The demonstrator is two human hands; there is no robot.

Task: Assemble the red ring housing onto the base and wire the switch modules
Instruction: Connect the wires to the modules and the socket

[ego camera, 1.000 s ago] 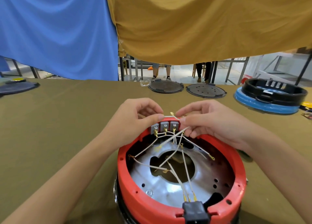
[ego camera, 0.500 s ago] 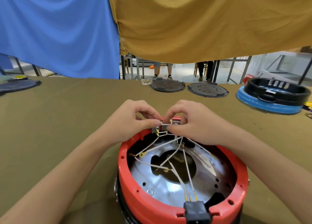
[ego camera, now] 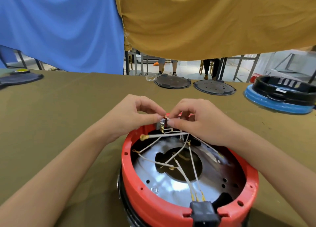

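The left hand (ego camera: 135, 114) pinches the grey switch block (ego camera: 160, 123) at the far rim of the red ring (ego camera: 153, 204), steadying it. Just beside it, the right hand (ego camera: 196, 119) pinches a white wire (ego camera: 172, 135) end, seemingly to seat its terminal.

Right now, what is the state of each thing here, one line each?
red ring housing: seated on the base, open on top.
switch modules: at the far rim, pinched by both hands.
white wires: several ends loose.
left hand: pinching.
right hand: pinching.
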